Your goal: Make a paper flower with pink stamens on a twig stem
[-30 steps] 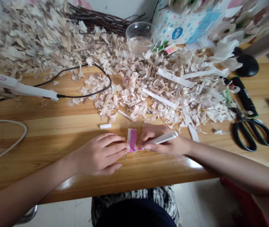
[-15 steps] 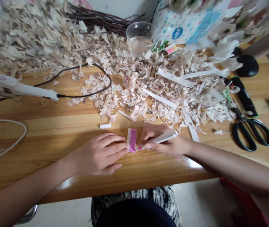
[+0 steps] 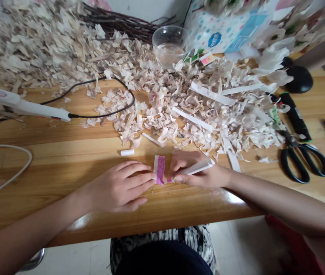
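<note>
A pen [image 3: 198,167] is pinched by the right hand [image 3: 190,157]; at its nine o'clock, paper [image 3: 160,170], long twelve-to-six, is touched by the spread left hand [image 3: 121,185].

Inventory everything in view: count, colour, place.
Table: 1, brown, centre
Paper: 1, purple and white, front
Pen: 1, white, front
Cylinder: 1, white, front
Flakes: many, pale, back
Strips: several, white, among flakes
Twigs: several, brown, back
Cup: 1, clear, back
Pack: 1, white and blue, back
Tool: 1, white, left
Cords: 2, black and white, left
Scissors: 1, black, right
Tube: 1, black, right
Left hand: 1, at paper's edge
Right hand: 1, gripping pen
</note>
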`<state>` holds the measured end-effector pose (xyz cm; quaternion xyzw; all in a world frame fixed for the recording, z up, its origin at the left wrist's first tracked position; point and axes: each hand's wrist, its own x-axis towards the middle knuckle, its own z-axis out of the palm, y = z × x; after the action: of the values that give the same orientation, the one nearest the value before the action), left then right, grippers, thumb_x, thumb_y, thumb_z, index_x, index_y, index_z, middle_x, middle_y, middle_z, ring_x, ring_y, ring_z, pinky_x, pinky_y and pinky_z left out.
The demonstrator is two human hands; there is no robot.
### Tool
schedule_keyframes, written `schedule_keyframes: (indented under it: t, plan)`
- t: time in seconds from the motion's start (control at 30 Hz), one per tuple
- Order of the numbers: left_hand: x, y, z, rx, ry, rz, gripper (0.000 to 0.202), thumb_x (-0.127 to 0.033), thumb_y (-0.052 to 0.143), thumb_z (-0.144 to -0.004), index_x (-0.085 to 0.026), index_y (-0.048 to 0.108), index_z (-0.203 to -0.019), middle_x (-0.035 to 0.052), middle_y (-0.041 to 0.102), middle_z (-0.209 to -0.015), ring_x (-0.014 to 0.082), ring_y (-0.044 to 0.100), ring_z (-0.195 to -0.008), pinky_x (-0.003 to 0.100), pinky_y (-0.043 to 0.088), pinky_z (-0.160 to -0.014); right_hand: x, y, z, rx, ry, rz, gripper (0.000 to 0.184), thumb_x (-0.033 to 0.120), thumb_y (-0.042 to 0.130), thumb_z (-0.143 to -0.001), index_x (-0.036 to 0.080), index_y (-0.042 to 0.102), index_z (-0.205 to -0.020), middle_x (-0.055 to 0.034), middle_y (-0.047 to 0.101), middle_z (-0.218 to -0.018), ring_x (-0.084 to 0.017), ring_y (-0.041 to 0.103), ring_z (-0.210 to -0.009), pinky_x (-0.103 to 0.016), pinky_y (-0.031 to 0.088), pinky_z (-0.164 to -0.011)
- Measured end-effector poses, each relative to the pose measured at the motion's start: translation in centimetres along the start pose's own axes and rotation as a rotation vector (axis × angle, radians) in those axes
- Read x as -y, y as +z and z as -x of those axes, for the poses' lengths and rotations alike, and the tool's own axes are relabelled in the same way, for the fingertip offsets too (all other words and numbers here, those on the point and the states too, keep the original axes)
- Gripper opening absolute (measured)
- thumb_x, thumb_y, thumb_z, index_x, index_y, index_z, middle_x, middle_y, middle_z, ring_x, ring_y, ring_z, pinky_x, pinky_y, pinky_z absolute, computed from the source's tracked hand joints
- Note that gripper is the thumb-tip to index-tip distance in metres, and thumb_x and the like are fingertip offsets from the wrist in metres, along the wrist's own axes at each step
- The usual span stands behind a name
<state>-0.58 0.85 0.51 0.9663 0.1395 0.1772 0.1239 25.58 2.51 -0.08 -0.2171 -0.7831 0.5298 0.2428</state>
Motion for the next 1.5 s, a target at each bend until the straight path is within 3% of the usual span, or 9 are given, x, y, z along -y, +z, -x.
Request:
schedule_keyframes:
  t: [0.43,0.83,1.23,1.37,1.5]
  plan:
    - [0.01,0.10,0.12,-0.013,0.007,-0.001,0.031,-0.026,0.043,-0.090,-0.011,0.064,-0.107,0.0067,0.069,-0.111,0.0244,0.057,-0.107,0.039,0.049,-0.091,0.12,0.03,-0.14,0.012,-0.010,0.009,0.016,0.026,0.055,-0.091,0.014,0.062,-0.083,-0.0053,0.064,-0.076,-0.013,0.057,-0.070,-0.027,0.044,-0.068]
    - [0.01,0.02,0.12,0.006,-0.001,0.023,0.033,-0.026,0.042,-0.091,-0.010,0.063,-0.110,0.0071,0.068,-0.113,0.0259,0.056,-0.109,0.040,0.047,-0.093,0.08,0.21,-0.05,-0.184,0.048,-0.002,0.016,0.022,0.055,-0.090,0.012,0.061,-0.079,-0.0036,0.061,-0.071,-0.010,0.055,-0.065,-0.021,0.042,-0.060]
    - [0.09,0.03,0.11,0.008,0.002,0.020,0.032,-0.027,0.043,-0.091,-0.011,0.063,-0.110,0.0068,0.068,-0.114,0.0251,0.057,-0.108,0.039,0.048,-0.091,0.20,0.19,-0.15,-0.139,0.033,0.026,0.018,0.026,0.055,-0.091,0.013,0.063,-0.081,-0.0045,0.062,-0.071,-0.012,0.056,-0.066,-0.024,0.044,-0.061]
    - [0.05,0.05,0.17,-0.003,-0.002,0.027,0.032,-0.027,0.044,-0.091,-0.010,0.063,-0.110,0.0075,0.068,-0.112,0.0258,0.056,-0.109,0.040,0.048,-0.091,0.18,0.23,-0.11,-0.228,0.061,0.027,0.017,0.024,0.054,-0.091,0.013,0.062,-0.080,-0.0038,0.061,-0.072,-0.011,0.056,-0.065,-0.023,0.044,-0.060]
    - [0.07,0.06,0.10,0.001,-0.002,0.026,0.033,-0.027,0.043,-0.091,-0.011,0.063,-0.111,0.0073,0.068,-0.113,0.0251,0.056,-0.109,0.039,0.048,-0.091,0.13,0.19,-0.06,-0.177,0.051,0.041,0.018,0.024,0.054,-0.091,0.014,0.061,-0.078,-0.0028,0.060,-0.070,-0.011,0.055,-0.064,-0.023,0.043,-0.059]
